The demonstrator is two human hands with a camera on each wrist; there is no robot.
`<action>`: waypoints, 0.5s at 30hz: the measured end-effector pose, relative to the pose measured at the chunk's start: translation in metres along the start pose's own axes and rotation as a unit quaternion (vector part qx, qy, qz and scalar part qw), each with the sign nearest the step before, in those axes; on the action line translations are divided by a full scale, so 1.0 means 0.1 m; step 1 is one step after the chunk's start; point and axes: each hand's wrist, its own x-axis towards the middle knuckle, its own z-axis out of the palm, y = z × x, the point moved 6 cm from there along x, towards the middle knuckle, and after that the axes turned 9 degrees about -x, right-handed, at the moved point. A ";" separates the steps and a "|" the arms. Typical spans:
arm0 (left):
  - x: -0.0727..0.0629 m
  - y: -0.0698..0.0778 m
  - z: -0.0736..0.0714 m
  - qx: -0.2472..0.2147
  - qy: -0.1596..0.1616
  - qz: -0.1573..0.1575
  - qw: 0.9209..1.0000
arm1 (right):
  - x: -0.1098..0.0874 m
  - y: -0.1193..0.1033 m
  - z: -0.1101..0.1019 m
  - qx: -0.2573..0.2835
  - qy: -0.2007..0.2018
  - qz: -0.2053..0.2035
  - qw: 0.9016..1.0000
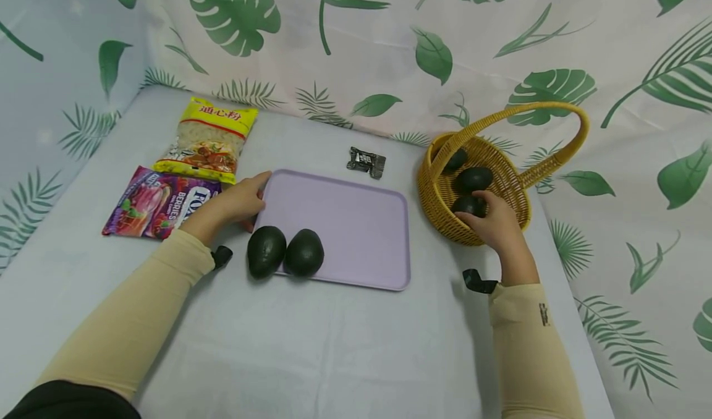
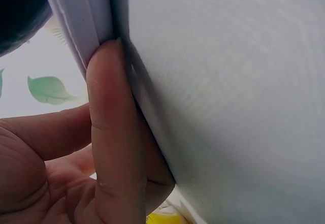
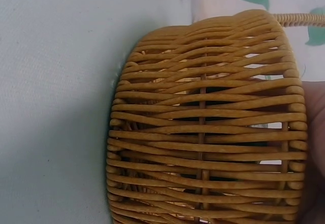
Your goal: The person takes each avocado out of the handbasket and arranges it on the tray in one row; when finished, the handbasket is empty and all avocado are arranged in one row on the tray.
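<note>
My left hand (image 1: 240,200) holds the left edge of a lilac tray (image 1: 356,233) lying flat. In the left wrist view, one straight digit (image 2: 114,112) presses against the tray's outer side, low by the tablecloth. Two dark green avocados (image 1: 304,253) sit side by side at the tray's near left corner, the left one overhanging its edge. Over on the right, my right hand (image 1: 499,221) reaches into a wicker basket (image 1: 434,212) and grips an avocado (image 1: 467,206). Two more avocados (image 1: 474,180) lie behind it. In the right wrist view, the basket's woven side (image 3: 203,127) mostly hides that hand.
A yellow pasta bag (image 1: 206,138) and a purple candy bag (image 1: 158,203) lie left of the tray. Behind the tray is a small black wrapped packet (image 1: 366,162). The basket's tall handle (image 1: 556,156) arches over it. A leaf-print cloth (image 1: 356,48) hangs at the back.
</note>
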 end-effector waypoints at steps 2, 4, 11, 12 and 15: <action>0.00 0.00 0.00 0.001 0.000 0.000 1.000 | 0.00 0.01 -0.01 0.007 0.002 0.004 1.000; 0.00 0.00 0.00 0.001 -0.001 0.001 1.000 | -0.01 0.01 -0.02 0.015 0.004 0.009 1.000; 0.00 -0.01 0.00 -0.001 0.000 0.001 1.000 | -0.05 0.02 -0.08 0.036 0.026 0.007 0.999; 0.00 -0.01 0.00 -0.002 0.000 0.001 1.000 | -0.07 0.01 -0.09 0.038 0.031 0.006 0.999; 0.00 0.00 0.00 -0.001 0.001 0.000 1.000 | -0.11 -0.01 -0.12 0.049 0.051 -0.001 0.998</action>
